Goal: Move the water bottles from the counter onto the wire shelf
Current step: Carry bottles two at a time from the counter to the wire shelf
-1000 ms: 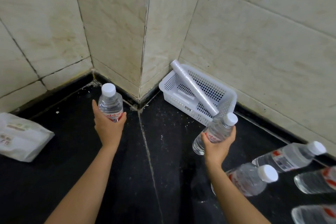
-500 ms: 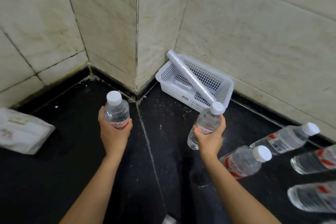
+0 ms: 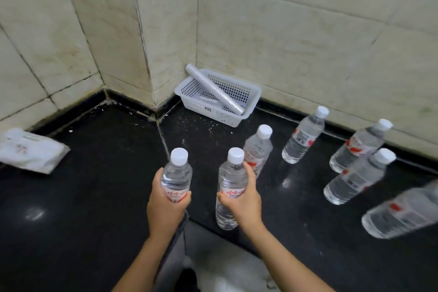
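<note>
Clear bottles, white caps, red-and-white labels. Glossy black worktop, flecked white near its back corner. White basket, mesh-holed. Cream marbled wall tiles, dark grout.

The bench is finished in what looks like black polished stone — glossy, with lamp glints mirrored. The water bottles are formed of clear smooth plastic, with matt white caps. The far basket is moulded in white perforated plastic; its roll is wrapped in shiny film. The wall tiles are seen matt and stained.
</note>
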